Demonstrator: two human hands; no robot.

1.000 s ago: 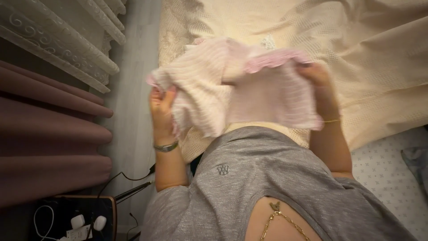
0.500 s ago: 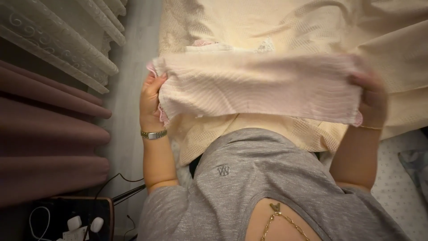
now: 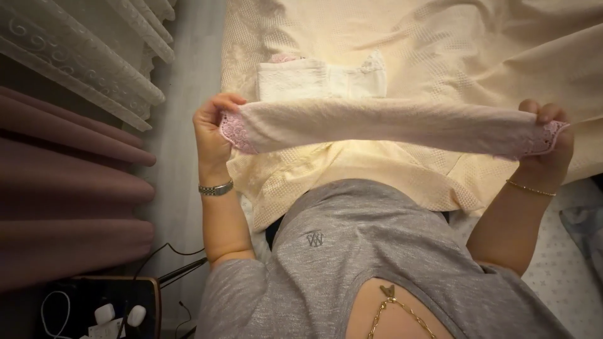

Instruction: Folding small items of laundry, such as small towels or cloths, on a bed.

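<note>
A pale pink knitted garment with lace trim [image 3: 389, 125] is stretched flat and level between both hands above the bed. My left hand [image 3: 212, 129] pinches its left lace end. My right hand [image 3: 548, 138] grips its right lace end. Just beyond the garment, a folded white garment [image 3: 320, 78] lies on the cream waffle-weave bedspread [image 3: 477, 50]. I stand at the bed's edge in a grey shirt.
Mauve curtains [image 3: 69, 188] and white sheer lace curtains [image 3: 81, 56] hang at the left, beside a strip of grey floor [image 3: 185, 75]. A dark bedside table [image 3: 100, 307] with white chargers and cables stands at the lower left. A patterned white sheet [image 3: 565, 263] shows at the lower right.
The bunched garment was spread wide as both hands moved apart. It then turned from hanging broad to a narrow, taut band, uncovering the folded white garment behind.
</note>
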